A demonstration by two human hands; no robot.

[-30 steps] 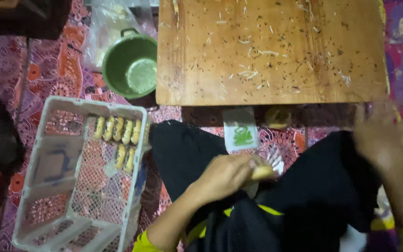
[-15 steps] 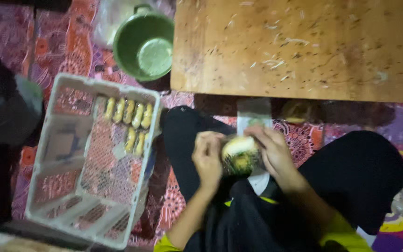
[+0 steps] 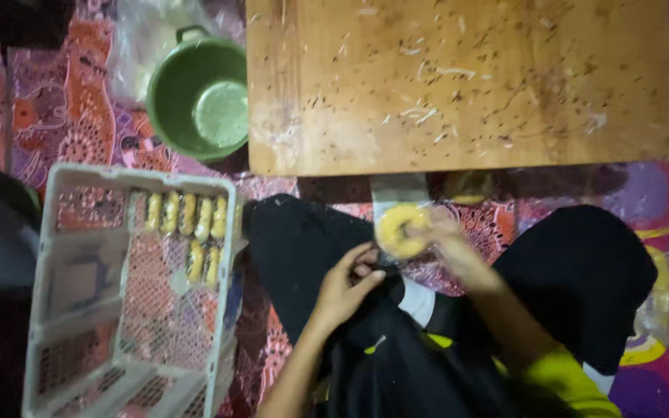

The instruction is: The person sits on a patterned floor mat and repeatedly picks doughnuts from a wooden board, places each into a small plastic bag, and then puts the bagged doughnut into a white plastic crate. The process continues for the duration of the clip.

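Observation:
I sit cross-legged in black trousers in front of a low wooden table (image 3: pixel 458 85). My right hand (image 3: pixel 451 244) holds a round yellow pastry in a clear plastic wrapper (image 3: pixel 402 228) above my lap. Just left of it, my left hand (image 3: pixel 346 286) has its fingers curled and pinches the wrapper's lower edge near my knee. A white plastic crate (image 3: pixel 79 294) on the floor to my left holds several wrapped yellow pastries (image 3: pixel 183 217) in rows at its far end.
A green bucket (image 3: pixel 199 97) stands on the patterned mat beside the table's left corner, with a clear plastic bag behind it. A dark bag lies at the far left. The tabletop carries scattered crumbs and scratches.
My hands have gone from apart, the right one by the table edge, to both together on the wrapped pastry over my lap. The camera view has shifted.

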